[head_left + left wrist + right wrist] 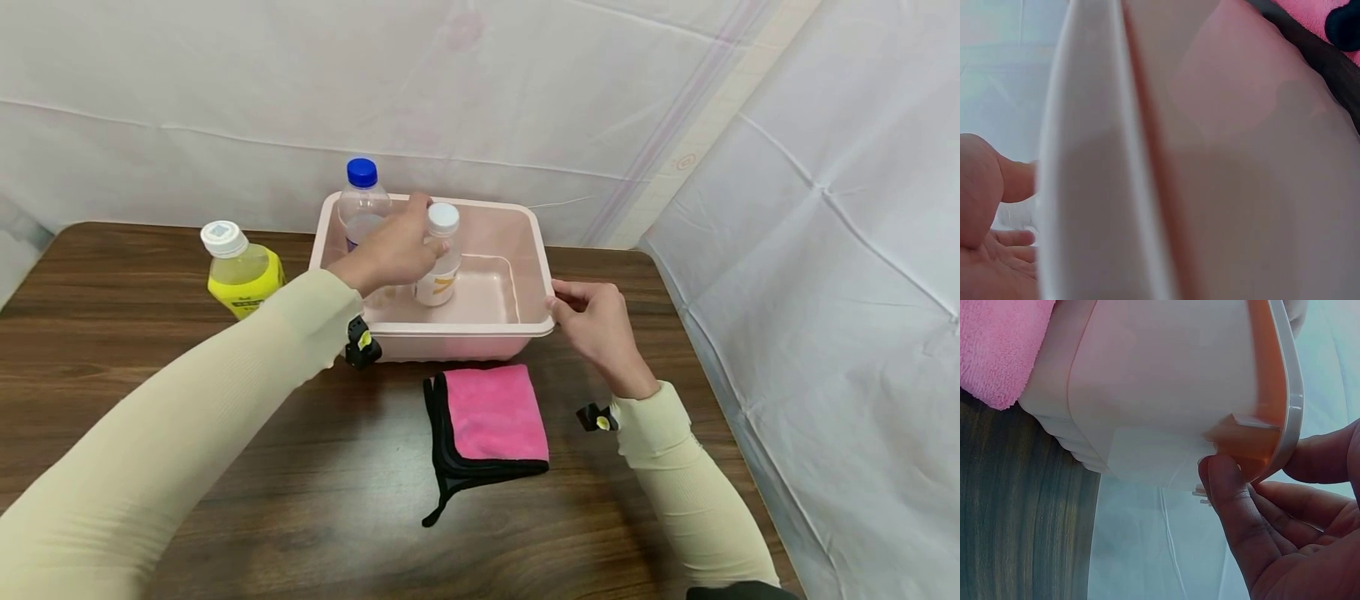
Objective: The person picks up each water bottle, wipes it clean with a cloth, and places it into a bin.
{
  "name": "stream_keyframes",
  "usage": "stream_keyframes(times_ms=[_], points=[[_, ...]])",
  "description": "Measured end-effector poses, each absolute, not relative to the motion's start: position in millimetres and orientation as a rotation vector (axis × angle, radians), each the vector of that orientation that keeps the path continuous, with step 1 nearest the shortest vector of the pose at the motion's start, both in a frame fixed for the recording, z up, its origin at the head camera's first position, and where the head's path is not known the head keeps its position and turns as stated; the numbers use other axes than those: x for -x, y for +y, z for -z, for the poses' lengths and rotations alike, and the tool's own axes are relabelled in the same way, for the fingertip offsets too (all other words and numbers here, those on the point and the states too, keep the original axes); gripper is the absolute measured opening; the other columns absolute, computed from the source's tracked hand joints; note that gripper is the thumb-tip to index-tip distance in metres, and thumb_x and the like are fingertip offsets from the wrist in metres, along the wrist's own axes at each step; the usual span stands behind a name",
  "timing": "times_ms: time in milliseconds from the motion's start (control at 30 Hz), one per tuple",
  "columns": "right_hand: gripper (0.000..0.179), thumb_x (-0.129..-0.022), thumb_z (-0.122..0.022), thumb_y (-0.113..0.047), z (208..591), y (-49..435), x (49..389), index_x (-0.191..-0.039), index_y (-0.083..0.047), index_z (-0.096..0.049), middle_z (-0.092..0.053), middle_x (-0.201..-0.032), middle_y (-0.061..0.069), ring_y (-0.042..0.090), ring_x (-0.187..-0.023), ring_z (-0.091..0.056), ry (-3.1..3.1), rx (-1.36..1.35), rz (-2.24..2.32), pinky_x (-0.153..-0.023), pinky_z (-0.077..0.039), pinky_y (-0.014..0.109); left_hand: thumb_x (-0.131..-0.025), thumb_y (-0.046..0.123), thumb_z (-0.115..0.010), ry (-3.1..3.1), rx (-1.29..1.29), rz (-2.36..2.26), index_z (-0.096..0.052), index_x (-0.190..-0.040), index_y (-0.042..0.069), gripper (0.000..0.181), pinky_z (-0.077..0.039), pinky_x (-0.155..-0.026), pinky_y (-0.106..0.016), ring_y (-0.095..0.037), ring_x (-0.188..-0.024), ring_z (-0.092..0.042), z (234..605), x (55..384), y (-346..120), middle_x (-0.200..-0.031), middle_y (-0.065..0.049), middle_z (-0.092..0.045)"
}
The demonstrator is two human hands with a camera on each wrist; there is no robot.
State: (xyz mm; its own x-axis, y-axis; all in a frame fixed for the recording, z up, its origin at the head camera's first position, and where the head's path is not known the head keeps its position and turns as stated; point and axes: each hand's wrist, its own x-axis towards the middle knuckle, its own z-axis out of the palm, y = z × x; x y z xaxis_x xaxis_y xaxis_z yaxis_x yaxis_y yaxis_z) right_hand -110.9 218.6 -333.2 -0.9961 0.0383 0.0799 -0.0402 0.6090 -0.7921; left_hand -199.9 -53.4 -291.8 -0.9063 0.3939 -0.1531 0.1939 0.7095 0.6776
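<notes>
The tub (457, 343) stands far on the table (322, 475). In it are the left bottle (362, 204) and the right bottle (437, 285). The third bottle (242, 277) stands left of the tub; the cloth (498, 412) lies on its near side.

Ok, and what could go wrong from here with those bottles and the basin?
The left hand grips a clear, white-capped plastic bottle close beside a clear, blue-capped plastic bottle, so it might knock that one over. The cream left sleeve looks close to a yellow, white-capped plastic bottle and could brush it. The right hand pinches the rectangular pink plastic basin by one corner, so a tug might tip it.
</notes>
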Motion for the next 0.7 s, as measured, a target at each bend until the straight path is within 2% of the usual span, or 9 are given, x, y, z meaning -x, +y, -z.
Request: stream_keyframes(times_ms=[200,333,500,700], points=[[0.031,-0.098,-0.067,-0.01,333.3,218.6,111.9,-0.127,0.001,-0.073,-0.078,-0.115,0.019,0.019,-0.096,-0.072,-2.741,-0.005,-1.361,-0.069,-0.056,0.013,-0.108,0.022,-0.051,2.639,-0.464,-1.021,0.004,-0.166,0.004,0.082,-0.03,-0.128,-0.057,-0.04,-0.153,-0.039,292.3,197.6,-52.0,-0.166,-0.026,-0.034],[0.031,-0.098,-0.067,-0.009,334.1,218.8,113.1,-0.127,0.001,-0.073,-0.078,-0.115,0.019,0.021,-0.096,-0.071,-2.744,0.001,-1.354,-0.069,-0.055,0.013,-0.108,0.026,-0.052,2.657,-0.478,-1.014,0.015,-0.165,0.003,0.09,-0.018,-0.133,-0.052,-0.036,-0.161,-0.019,291.2,196.4,-51.6,-0.175,-0.021,-0.011],[0.031,-0.098,-0.066,-0.009,334.2,219.5,114.6,-0.126,0.001,-0.073,-0.077,-0.115,0.02,0.022,-0.096,-0.072,-2.748,0.003,-1.343,-0.07,-0.054,0.012,-0.107,0.039,-0.052,2.697,-0.522,-0.971,0.018,-0.164,0.006,0.097,-0.007,-0.135,-0.048,-0.031,-0.165,0.001,287.5,194.1,-51.2,-0.176,-0.013,0.011],[0.03,-0.098,-0.066,-0.009,334.7,221.5,116.5,-0.126,0.001,-0.074,-0.078,-0.115,0.02,0.02,-0.095,-0.071,-2.748,0.01,-1.333,-0.07,-0.053,0.011,-0.104,0.057,-0.05,2.754,-0.671,-0.85,0.014,-0.165,0.006,0.102,-0.003,-0.135,-0.048,-0.031,-0.164,0.011,280.6,190.2,-47.4,-0.176,-0.013,0.013]])
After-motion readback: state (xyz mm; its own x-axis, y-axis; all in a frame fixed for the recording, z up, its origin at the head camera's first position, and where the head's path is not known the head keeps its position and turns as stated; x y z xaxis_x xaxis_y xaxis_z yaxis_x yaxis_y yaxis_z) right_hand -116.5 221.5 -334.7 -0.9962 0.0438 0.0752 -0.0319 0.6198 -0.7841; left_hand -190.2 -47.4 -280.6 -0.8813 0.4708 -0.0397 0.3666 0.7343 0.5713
